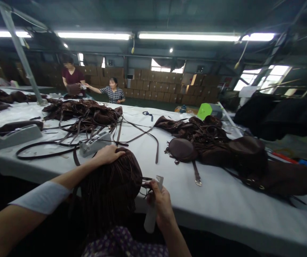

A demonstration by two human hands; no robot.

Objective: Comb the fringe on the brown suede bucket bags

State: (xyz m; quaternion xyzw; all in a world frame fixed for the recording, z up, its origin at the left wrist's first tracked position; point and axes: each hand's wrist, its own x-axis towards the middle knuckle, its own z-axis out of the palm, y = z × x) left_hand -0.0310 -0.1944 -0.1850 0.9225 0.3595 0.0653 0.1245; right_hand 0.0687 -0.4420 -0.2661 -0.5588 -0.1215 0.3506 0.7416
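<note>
A dark brown fringed bag (116, 185) lies at the near edge of the white table (223, 203), its fringe hanging toward me. My left hand (107, 154) rests on top of the bag, fingers curled over it and pressing it down. My right hand (160, 201) is closed round a white comb-like tool (153, 210), its toothed end held against the fringe strands at the bag's right side.
A pile of brown fringed bags (223, 150) lies to the right, more bags and loose straps (83, 117) at the back left. Two grey tape dispensers (94, 144) (15, 136) stand on the left. Two people (113, 91) work beyond the table's far side.
</note>
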